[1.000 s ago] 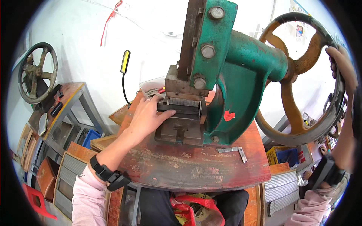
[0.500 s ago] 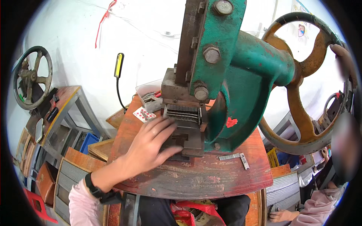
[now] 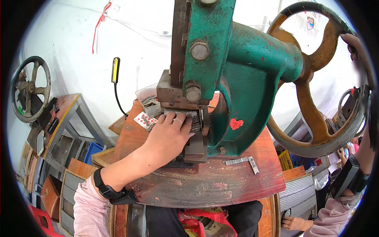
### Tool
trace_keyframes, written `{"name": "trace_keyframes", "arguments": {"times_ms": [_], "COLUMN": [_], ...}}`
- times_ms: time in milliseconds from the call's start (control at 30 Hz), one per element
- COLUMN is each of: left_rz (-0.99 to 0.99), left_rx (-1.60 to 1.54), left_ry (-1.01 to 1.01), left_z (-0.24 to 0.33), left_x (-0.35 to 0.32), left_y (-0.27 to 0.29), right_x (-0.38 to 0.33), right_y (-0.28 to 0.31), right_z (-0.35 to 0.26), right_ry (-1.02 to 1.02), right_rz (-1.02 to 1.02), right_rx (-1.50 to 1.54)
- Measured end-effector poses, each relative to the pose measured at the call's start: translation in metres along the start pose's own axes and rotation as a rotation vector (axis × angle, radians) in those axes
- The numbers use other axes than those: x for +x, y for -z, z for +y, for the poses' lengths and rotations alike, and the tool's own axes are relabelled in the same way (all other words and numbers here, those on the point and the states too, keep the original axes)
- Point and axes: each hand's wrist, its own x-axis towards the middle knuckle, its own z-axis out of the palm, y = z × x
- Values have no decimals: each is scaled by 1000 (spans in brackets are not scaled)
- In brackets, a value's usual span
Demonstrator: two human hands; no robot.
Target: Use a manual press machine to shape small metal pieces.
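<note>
My left hand, a ring on one finger, reaches under the ram of a green hand press. Its bent fingers close over a row of thin metal strips in the die, partly hiding them. Below the strips sits the dark die block. At the far right, my right hand is wrapped round the upper rim of the large handwheel; some of its fingers are hidden or blurred.
On the wooden table lie two short metal strips, a playing card and a clear bin. A yellow lamp stands behind. Another handwheel is at left. Another person's hand shows lower right.
My left hand has moved forward from in front of the die onto the metal strips. My right hand remains on the wheel rim. The whole view has shifted slightly.
</note>
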Motion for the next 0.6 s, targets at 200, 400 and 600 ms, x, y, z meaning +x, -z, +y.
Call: {"name": "trace_keyframes", "arguments": {"times_ms": [200, 400, 600], "left_rz": [-36, 8, -136], "left_rx": [-26, 10, -33], "left_ry": [162, 88, 255], "left_z": [7, 18, 23], "left_x": [3, 1, 14], "left_y": [1, 5, 12], "right_x": [31, 45, 35], "right_y": [-2, 4, -3], "right_z": [29, 61, 43], "right_ry": [229, 400, 270], "right_rz": [182, 272, 175], "right_rx": [-255, -180, -141]}}
